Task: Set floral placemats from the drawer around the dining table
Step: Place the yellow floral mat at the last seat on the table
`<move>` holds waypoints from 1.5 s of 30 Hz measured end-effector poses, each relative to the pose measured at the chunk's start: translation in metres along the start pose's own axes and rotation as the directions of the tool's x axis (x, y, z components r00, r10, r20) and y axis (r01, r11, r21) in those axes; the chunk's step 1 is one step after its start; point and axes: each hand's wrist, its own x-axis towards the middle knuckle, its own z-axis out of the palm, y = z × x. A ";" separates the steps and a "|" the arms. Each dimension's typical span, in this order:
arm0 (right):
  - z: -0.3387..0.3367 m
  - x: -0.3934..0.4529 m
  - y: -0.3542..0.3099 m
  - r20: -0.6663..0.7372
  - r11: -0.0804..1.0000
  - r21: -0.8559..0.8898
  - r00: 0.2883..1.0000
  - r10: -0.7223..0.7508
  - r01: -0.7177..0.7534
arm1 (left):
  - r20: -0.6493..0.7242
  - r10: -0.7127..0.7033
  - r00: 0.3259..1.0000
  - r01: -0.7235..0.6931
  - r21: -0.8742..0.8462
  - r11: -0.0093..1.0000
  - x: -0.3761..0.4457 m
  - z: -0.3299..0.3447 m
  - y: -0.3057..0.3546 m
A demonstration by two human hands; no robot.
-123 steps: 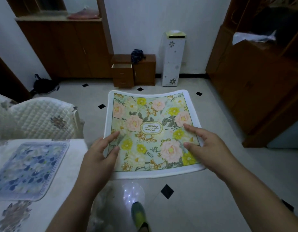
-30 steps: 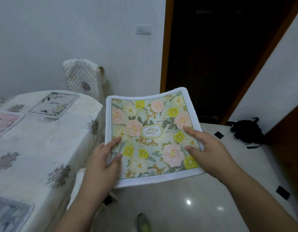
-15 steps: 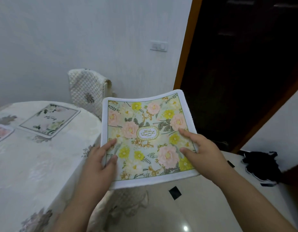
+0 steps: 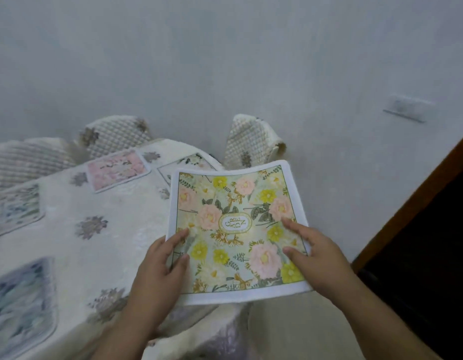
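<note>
Both hands are holding one placemat (image 4: 238, 229) in the air, above the near right edge of the table (image 4: 100, 245). The placemat is showing yellow and pink flowers inside a white border, with a small oval label reading "GARDEN" at its middle. It is bowing slightly, far edge curling upward.

The left hand (image 4: 157, 276) is gripping the placemat's left edge: thumb and forefinger are lying on the printed face, the other fingers are hidden underneath. The right hand (image 4: 318, 255) is gripping the right edge the same way, forefinger and thumb spread on top, the rest tucked out of sight below. Grip on both sides: grasping the placemat, not released.

The table is wearing a cream cloth with grey flower patches. Four other mats are lying on it: a pink mat (image 4: 118, 168) toward the far side, a pale mat (image 4: 189, 162) just right of the pink one and partly hidden behind the held placemat, a blue-green mat (image 4: 15, 209) at the left edge, and a blue mat (image 4: 20, 302) at the near left corner. The picture is blurring at the left, so their patterns are not readable.

Quilted chair backs are standing beyond the table: one chair (image 4: 251, 141) behind the held placemat, another chair (image 4: 113, 133) left of it. A wall switch (image 4: 407, 107) is sitting on the wall far right of the table.
</note>
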 end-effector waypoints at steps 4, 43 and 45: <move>0.012 0.059 -0.005 0.210 0.994 -0.025 0.972 -0.102 0.110 | -0.183 -0.142 0.973 0.143 -0.007 0.990 -0.010 0.002 -0.007; 0.396 0.351 0.062 0.694 0.907 -0.260 0.717 -0.062 0.330 | -0.322 -0.720 0.614 0.745 -0.063 0.664 0.150 -0.023 -0.307; 0.404 0.353 0.079 0.712 0.904 -0.261 0.700 -0.058 0.340 | -0.286 -0.741 0.608 0.762 -0.052 0.646 0.148 -0.018 -0.322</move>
